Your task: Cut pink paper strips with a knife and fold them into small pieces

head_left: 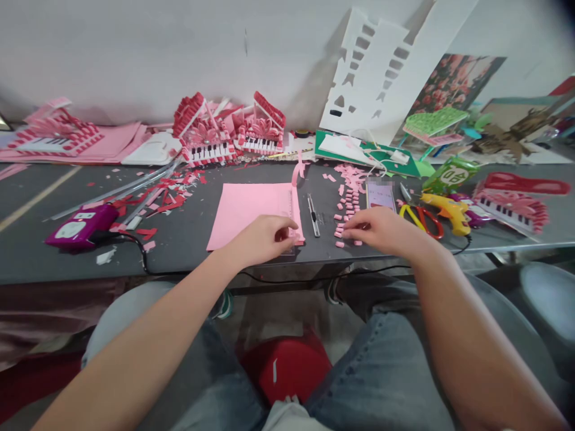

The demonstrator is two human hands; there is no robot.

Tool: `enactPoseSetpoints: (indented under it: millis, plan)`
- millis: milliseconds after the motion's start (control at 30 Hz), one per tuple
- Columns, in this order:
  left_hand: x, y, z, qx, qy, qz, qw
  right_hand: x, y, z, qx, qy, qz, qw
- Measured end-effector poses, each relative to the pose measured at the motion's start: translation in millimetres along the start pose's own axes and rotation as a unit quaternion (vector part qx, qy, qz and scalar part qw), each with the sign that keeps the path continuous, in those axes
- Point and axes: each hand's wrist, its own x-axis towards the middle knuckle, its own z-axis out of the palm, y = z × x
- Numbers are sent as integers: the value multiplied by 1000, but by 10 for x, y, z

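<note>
My left hand (269,238) rests over the lower right part of a pink sheet (245,209), its fingers curled together near a clear ruler (291,206); anything between the fingertips is too small to make out. My right hand (375,228) is at the small pink rolled pieces (348,207), thumb and forefinger together at one of the lower ones. Whether a piece is pinched there is hard to see. Between my hands a craft knife (313,216) lies on the dark table. A phone (380,195) lies just behind my right hand.
Scissors (424,220) and a yellow glue gun (449,212) lie to the right. Pink and white piano models (209,152) stand at the back. On the left are a purple device (83,226) and red paper scraps (173,194). A black cable (287,280) runs along the front edge.
</note>
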Motion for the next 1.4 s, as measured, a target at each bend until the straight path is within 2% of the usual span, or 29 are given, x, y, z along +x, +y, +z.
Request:
enactPoseSetpoints:
  millis: [67,167,267,367,500,633,733,867,967,1033,1133,1233,1333,1400]
  plan:
    - [42,-26,27,23,-4,17,1000,33,-49,10,22,25,-1,999]
    - [82,-55,67,55,-12,47,997,139,-184,102,49,22,-52,997]
    - [99,-79,74,70,-8,45,996,323,-270,192,62,38,-70,995]
    - [116,-97,42,75,7,29,997,629,-229,225,83,112,-43,989]
    - [163,-109,2,81,4,49,995,1201,-132,262,167,168,-17,971]
    - [212,-135,15,117,-14,113,987,1683,-161,372,276,182,14,944]
    - [233,-159,22,112,6,119,987,1853,-229,444,371,175,40,911]
    - [268,-177,10,50,64,73,994,1861,-307,453,427,195,9,883]
    - [311,-185,10,17,109,62,992,1744,-331,419,439,184,30,879]
    - [344,-199,20,11,151,69,986,1622,-329,391,439,158,31,884]
    - [390,-239,42,25,227,75,971,1415,-323,342,428,105,-9,898]
    - [427,-274,59,28,279,53,958,1233,-333,297,396,58,-22,916]
    - [451,-270,48,15,291,22,956,1120,-340,275,378,22,-39,925]
    - [462,-250,23,4,273,-4,962,1086,-326,275,357,11,-58,932]
